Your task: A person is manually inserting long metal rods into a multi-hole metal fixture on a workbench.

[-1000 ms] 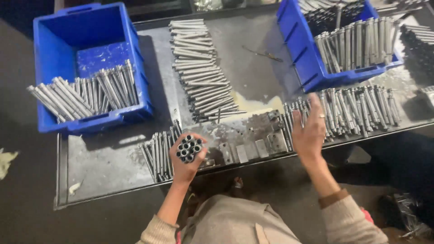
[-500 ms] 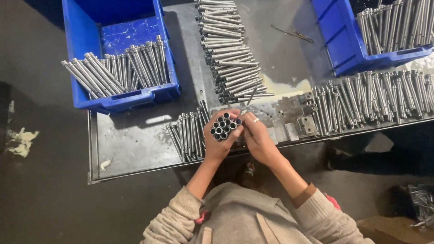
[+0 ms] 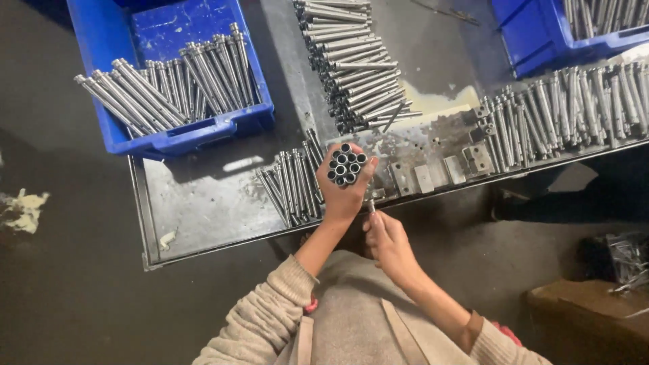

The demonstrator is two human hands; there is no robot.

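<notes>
While left hand (image 3: 343, 192) grips tube bundle (image 3: 347, 164); right hand (image 3: 387, 238) below.

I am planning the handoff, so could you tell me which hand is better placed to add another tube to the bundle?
Probably the right hand: it pinches one small metal piece just below the left hand, which is fully wrapped around the bundle of tubes.

Bare hands, knitted sleeves

Left hand (image 3: 343, 192) and right hand (image 3: 389, 243) are uncovered; beige ribbed knit sleeves, grey apron with tan straps, lower centre of frame.
</notes>
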